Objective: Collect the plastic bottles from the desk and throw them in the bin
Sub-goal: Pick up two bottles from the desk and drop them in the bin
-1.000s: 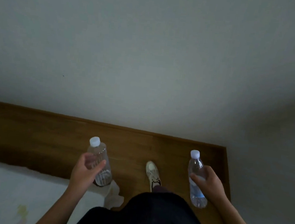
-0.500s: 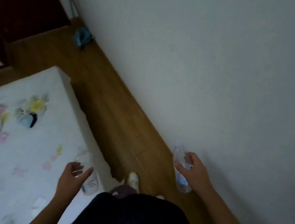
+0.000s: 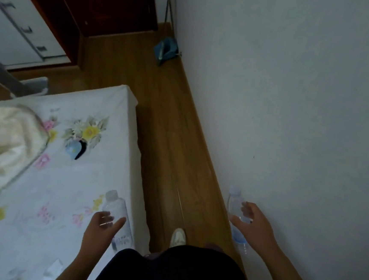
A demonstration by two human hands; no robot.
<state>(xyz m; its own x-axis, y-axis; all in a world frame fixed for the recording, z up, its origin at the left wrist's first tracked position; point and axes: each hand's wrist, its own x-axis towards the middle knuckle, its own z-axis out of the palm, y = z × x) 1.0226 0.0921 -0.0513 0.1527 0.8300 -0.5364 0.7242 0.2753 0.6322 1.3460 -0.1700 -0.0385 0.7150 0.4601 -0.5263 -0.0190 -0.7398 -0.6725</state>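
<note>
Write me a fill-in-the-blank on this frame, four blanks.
The left hand grips a bottle whose cap is ____.
The right hand grips a second bottle with a ____ label.
The bed lies on the person's ____ side.
The floor is made of ____.
Missing: white; blue; left; wood.

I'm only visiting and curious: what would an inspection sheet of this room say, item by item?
Surface: wooden floor, a strip between bed and wall.
Job's things: left bottle and right bottle, clear plastic, both capped, carried.
Clutter: blue object on floor by wall; cream cloth on bed.
Hands: left hand grips left bottle; right hand grips right bottle.
Cables: nothing seen.
Surroundings: flowered bed, white wall, dark red door.
</note>
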